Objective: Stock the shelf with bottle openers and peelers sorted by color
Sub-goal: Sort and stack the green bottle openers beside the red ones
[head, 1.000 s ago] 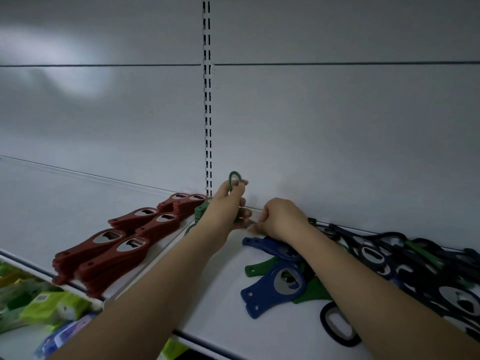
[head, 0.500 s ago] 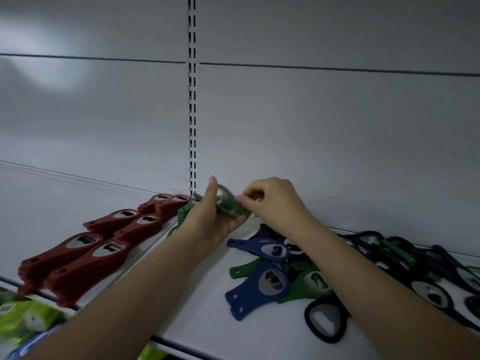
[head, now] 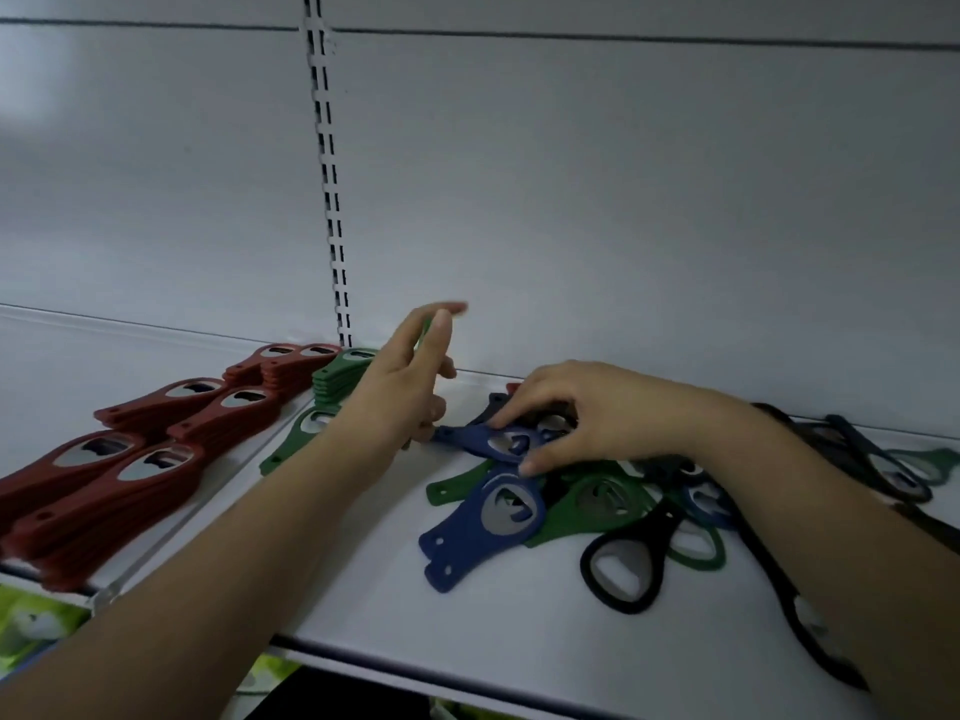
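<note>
Head view, right hand [head: 587, 413] hides blue opener [head: 493, 441]

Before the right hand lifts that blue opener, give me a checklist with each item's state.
1. Right hand on the blue bottle opener: ok, fingertips touch it at the top of the mixed pile.
2. Firm grip: cannot tell, the hand hides part of it.
3. Left hand free: not ok, a thin green item shows between its fingers.
4. Green stack in place beside the red stacks: ok.
5. Blue stack started: not ok, none visible.
6. Bare shelf for a blue stack: ok, in front of the pile.
</note>
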